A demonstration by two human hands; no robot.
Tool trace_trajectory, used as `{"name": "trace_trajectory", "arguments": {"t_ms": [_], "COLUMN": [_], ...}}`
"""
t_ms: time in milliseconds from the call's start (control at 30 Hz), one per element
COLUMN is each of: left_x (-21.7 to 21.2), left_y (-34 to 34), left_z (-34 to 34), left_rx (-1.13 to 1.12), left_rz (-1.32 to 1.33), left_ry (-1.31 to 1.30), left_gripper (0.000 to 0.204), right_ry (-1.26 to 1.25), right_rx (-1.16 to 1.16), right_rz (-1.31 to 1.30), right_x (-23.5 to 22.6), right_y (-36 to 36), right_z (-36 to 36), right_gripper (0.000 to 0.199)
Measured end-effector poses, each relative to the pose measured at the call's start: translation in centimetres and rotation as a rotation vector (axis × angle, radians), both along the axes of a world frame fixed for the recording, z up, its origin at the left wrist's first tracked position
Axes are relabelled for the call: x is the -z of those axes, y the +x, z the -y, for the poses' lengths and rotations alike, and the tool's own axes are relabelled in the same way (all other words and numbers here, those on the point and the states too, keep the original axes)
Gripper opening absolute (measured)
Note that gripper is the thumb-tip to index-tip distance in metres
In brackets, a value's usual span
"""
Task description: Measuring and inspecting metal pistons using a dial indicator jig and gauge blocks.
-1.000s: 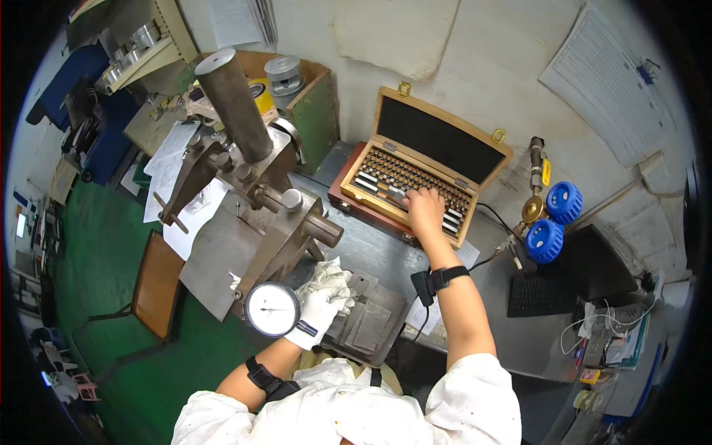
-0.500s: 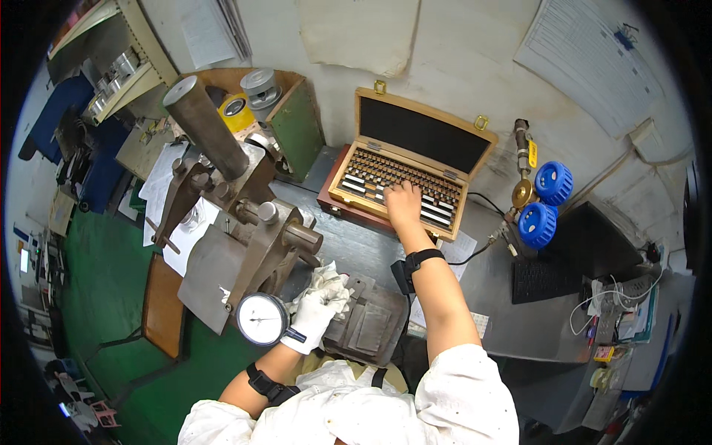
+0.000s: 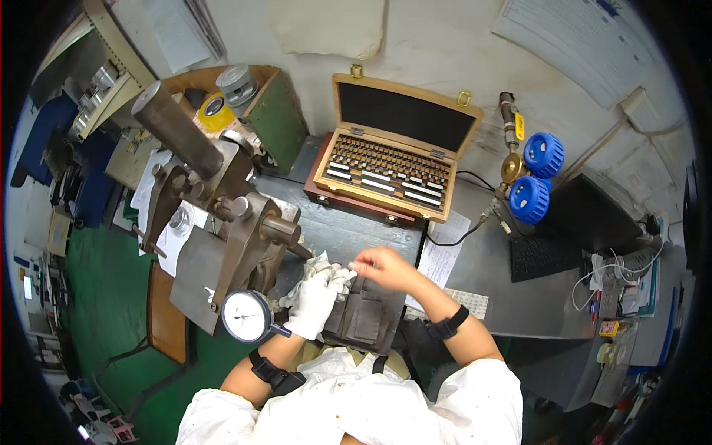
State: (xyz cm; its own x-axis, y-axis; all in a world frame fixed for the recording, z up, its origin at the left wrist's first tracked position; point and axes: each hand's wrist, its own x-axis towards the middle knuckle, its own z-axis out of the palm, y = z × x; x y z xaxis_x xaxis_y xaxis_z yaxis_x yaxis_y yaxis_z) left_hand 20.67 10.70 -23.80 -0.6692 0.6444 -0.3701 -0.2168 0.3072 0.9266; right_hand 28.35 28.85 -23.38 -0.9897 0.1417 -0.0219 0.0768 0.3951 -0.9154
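Note:
My left hand, in a white glove, is closed on a crumpled white cloth above the metal block at the table's near side. My bare right hand is beside the cloth, fingertips pinched together at its right edge. Whatever may sit in that pinch is too small to make out. Just left of the gloved hand is a round dial gauge with a white face, mounted on a heavy metal stand. Farther off, an open wooden case holds rows of gauge blocks.
Under the case is a reddish-brown box. A green-sided bin with tape and metal parts stands at the back left. Blue-rimmed pressure gauges, a black keyboard and papers are on the right.
My right hand has drawn back from the gauge block case toward me and now meets the cloth at my left hand. The view has shifted slightly.

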Motion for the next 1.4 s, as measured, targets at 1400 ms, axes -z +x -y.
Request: {"name": "trace_trajectory", "arguments": {"t_ms": [1400], "left_x": [5.0], "left_y": [1.0], "left_z": [-5.4], "left_rx": [0.453], "left_rz": [-1.318], "left_ry": [-0.326], "left_gripper": [0.045], "right_ry": [0.517], "right_rx": [0.660], "right_rz": [0.530], "right_x": [0.1], "right_y": [-12.4], "right_z": [-14.1], "right_gripper": [0.035]}}
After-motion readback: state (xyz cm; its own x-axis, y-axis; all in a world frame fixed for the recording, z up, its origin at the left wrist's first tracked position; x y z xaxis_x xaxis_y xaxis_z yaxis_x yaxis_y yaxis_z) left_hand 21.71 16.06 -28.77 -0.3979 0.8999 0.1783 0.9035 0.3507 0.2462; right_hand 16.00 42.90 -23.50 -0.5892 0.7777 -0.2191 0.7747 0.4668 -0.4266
